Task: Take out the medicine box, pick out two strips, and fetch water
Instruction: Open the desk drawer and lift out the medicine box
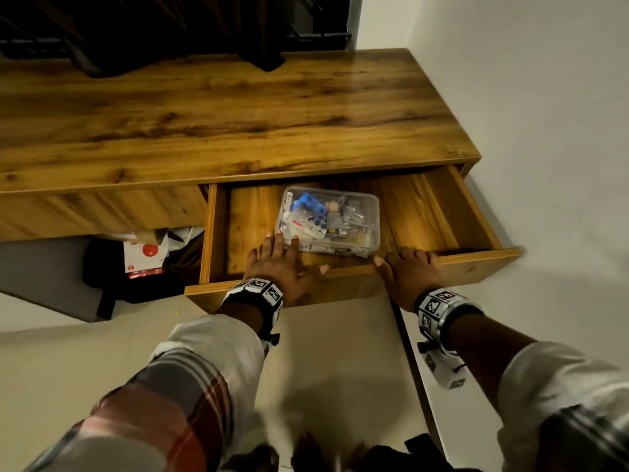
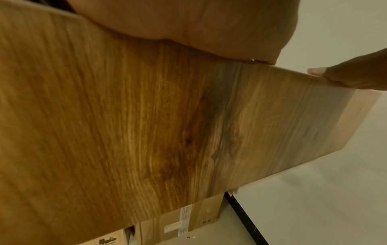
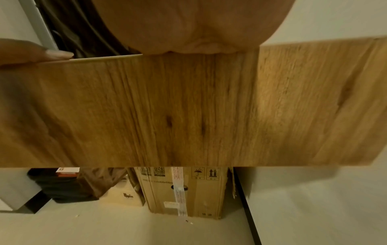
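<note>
A clear plastic medicine box (image 1: 343,216), full of strips and small items, lies in the open wooden drawer (image 1: 442,212) of the desk. My left hand (image 1: 282,264) reaches over the drawer front (image 1: 476,264) with fingers straight, and its fingertips touch the box's near left corner. My right hand (image 1: 408,270) grips the drawer front just right of the box, fingers curled over its top edge and thumb (image 2: 335,76) lying along it. The wrist views show mostly the drawer front panel (image 3: 188,107) under each palm. The left thumb (image 3: 41,53) rests on its edge.
The bare wooden desktop (image 1: 238,114) runs to a white wall (image 1: 544,97) on the right. A dark curtain (image 1: 170,25) hangs behind it. Under the desk sit a black bag with papers (image 1: 143,260) and a cardboard carton (image 3: 188,190) on the pale floor.
</note>
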